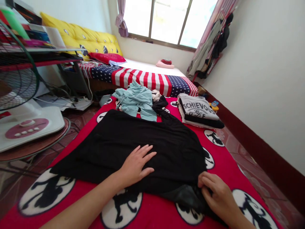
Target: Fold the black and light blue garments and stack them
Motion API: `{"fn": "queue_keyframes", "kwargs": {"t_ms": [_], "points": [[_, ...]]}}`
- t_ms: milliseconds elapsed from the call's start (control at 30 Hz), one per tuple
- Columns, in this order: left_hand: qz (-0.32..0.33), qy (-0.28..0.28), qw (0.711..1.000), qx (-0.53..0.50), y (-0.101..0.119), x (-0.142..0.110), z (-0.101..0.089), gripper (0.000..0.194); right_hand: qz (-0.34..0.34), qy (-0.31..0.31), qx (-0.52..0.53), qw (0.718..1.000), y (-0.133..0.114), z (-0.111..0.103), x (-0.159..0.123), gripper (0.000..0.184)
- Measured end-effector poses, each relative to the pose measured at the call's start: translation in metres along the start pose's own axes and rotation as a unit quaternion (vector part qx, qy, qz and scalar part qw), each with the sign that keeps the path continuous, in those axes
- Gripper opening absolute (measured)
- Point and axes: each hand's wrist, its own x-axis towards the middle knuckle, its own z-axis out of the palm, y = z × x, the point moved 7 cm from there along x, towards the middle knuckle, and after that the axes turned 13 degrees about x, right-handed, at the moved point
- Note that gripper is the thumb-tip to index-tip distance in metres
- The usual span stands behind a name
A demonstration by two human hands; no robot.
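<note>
- Right grip (215, 194): fingers curled and thumb drawn in — a narrow pinch on the bunched near edge of the black garment (133, 140), toward its right corner.
- Left grip (137, 165): wide, palm down on the garment's near middle, fingers slightly spread, touching the cloth from above.
- The garment lies spread over the red blanket (157, 210), mostly smooth, rumpled by the right grip; a dark grey patch shows on its near edge.
- Left of the blanket, a fan (33, 127) stands on a round stool (35, 148).
- Beyond the garment's far edge: a crumpled teal garment (137, 98); to its right, a folded pile (200, 109) — grey lettered shirt on top.
- Farther off: a bed with a flag-print cover (147, 81) and a red pillow (108, 58).
- Farthest: the window (169, 22), hanging clothes (212, 47) to its right.
</note>
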Motion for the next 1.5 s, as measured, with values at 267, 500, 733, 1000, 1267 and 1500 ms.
{"fn": "queue_keyframes", "kwargs": {"t_ms": [267, 500, 733, 1000, 1267, 1500], "points": [[-0.008, -0.001, 1.0, 0.024, 0.0, -0.005, -0.01, 0.067, -0.042, -0.047, 0.038, 0.997, -0.056, 0.059, 0.08, 0.054], [-0.135, 0.03, 0.983, 0.121, -0.089, -0.06, -0.025, 0.069, -0.052, -0.144, -0.018, 0.988, -0.052, 0.108, 0.083, 0.064], [-0.242, -0.051, 0.95, 0.19, -0.146, -0.074, -0.047, 0.051, -0.026, -0.153, -0.023, 0.988, -0.055, 0.106, 0.082, 0.062], [-0.135, -0.012, 0.988, 0.072, -0.066, 0.042, -0.049, 0.047, -0.003, -0.14, -0.004, 0.99, -0.054, 0.105, 0.078, 0.058], [-0.13, 0.064, 0.988, 0.052, -0.064, 0.067, 0.007, 0.049, 0.023, -0.118, 0.129, 0.984, -0.047, 0.08, 0.119, 0.023], [-0.139, 0.07, 0.988, 0.027, -0.067, 0.066, 0.003, 0.048, 0.114, 0.075, 0.184, 0.973, 0.043, 0.063, 0.254, 0.021]]}}
